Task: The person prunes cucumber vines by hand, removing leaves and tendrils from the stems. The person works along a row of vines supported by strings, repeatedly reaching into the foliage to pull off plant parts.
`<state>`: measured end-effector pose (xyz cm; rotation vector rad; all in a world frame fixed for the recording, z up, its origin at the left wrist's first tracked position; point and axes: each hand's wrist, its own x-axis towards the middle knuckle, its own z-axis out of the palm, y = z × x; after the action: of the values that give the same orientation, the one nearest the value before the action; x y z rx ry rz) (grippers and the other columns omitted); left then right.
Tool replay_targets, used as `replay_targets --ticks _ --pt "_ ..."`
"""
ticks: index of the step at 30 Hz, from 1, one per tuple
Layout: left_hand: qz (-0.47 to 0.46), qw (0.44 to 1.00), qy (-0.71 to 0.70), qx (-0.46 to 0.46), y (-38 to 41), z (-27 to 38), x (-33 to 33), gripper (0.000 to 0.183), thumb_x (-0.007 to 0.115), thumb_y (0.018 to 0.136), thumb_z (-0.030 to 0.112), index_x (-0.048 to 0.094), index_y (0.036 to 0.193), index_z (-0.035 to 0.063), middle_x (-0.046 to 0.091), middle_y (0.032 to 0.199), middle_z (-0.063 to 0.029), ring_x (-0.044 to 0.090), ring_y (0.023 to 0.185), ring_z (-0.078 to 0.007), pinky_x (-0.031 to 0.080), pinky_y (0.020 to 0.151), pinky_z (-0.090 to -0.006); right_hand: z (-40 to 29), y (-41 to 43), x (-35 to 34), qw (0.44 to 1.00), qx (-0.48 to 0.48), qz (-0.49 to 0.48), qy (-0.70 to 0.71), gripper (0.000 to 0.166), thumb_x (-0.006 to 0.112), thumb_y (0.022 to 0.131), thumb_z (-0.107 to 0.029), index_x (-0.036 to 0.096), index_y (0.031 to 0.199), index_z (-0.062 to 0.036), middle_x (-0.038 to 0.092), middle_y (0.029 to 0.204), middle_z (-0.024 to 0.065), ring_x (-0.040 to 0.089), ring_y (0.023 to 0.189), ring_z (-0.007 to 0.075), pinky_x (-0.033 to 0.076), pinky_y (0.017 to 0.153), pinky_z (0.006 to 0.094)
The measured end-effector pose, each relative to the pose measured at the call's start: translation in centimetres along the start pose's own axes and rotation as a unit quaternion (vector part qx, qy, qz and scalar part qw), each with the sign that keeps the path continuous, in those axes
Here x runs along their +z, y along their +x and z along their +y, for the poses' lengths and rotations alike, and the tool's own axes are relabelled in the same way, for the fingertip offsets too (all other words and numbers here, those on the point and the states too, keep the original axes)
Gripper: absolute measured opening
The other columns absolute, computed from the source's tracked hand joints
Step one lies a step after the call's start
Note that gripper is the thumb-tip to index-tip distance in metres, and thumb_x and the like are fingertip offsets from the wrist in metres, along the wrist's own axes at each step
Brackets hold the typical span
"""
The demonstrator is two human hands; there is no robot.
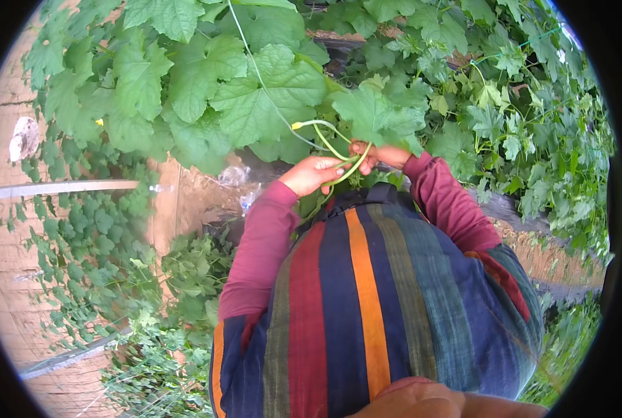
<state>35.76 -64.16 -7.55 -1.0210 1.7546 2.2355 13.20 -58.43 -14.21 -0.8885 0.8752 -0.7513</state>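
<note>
In front of my waist, my left hand [313, 175] pinches a green vine stem [348, 171] between thumb and fingers. Just to its right, my right hand [381, 155] has its fingers closed around the same looped stem, partly covered by a large leaf [376, 112]. Above my left hand, a thin pale green shoot curves out and ends in a yellow tip [296, 126]. A light string [261, 78] runs down from the top of the view toward my hands; its lower end is hard to make out among the stems.
Broad-leaved vines [206, 73] crowd the far side, with denser foliage [504, 115] on the right. At left, a pale pole [55, 189] juts over the brown ground near a brick-like wall [8, 230]. Clear plastic [233, 175] lies by dark sheeting [519, 209].
</note>
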Motion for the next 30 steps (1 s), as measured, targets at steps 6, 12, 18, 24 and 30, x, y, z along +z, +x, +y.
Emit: replay_targets --ticks 6,12,18,24,30 --pt "0.070 0.997 0.003 0.043 -1.6 1.3 -2.3 0.035 0.050 0.094 0.024 0.055 0.125 0.0078 0.064 0.085 -0.0026 0.060 0.089 -0.0131 0.045 0.075 -0.0262 4.8 0.5 -2.6 0.953 -0.102 0.252 0.134 0.031 0.047 0.095 -0.028 0.053 0.109 -0.0013 0.062 0.091 0.0100 0.060 0.068 0.0180 0.052 0.064 0.0311" --pt "0.184 0.968 -0.156 0.075 -2.4 4.4 -3.9 0.036 0.047 0.096 0.029 0.052 0.123 0.0061 0.063 0.104 -0.0070 0.059 0.097 -0.0132 0.049 0.072 -0.0281 -2.0 -3.0 -1.4 0.891 -0.111 0.357 0.257 0.049 0.041 0.096 -0.041 0.046 0.119 0.0027 0.061 0.095 0.0131 0.058 0.061 0.0173 0.051 0.056 0.0310" --pt "0.186 0.963 -0.172 0.096 -1.6 5.1 -1.7 0.035 0.048 0.095 0.030 0.053 0.121 0.0073 0.064 0.106 -0.0076 0.059 0.100 -0.0139 0.048 0.070 -0.0277 -2.9 -0.6 2.7 0.960 0.116 0.133 0.217 0.069 0.041 0.089 -0.059 0.046 0.118 0.0033 0.062 0.104 0.0172 0.061 0.068 0.0201 0.054 0.063 0.0316" --pt "0.200 0.954 -0.193 0.116 -0.8 4.3 0.2 0.036 0.048 0.095 0.028 0.051 0.123 0.0057 0.064 0.102 -0.0069 0.059 0.095 -0.0133 0.045 0.066 -0.0239 -1.0 2.6 0.9 0.935 0.003 0.142 0.326 0.035 0.052 0.092 -0.037 0.054 0.102 -0.0036 0.065 0.091 0.0087 0.060 0.064 0.0129 0.052 0.056 0.0264" --pt "0.240 0.929 -0.241 0.148 -2.4 4.2 -1.0 0.033 0.046 0.096 0.024 0.052 0.120 0.0034 0.065 0.096 -0.0090 0.062 0.091 -0.0155 0.044 0.059 -0.0234 -0.3 0.8 -1.2 0.937 -0.037 0.136 0.320 0.019 0.045 0.094 -0.023 0.055 0.096 -0.0071 0.062 0.076 0.0052 0.054 0.056 0.0130 0.046 0.052 0.0259"
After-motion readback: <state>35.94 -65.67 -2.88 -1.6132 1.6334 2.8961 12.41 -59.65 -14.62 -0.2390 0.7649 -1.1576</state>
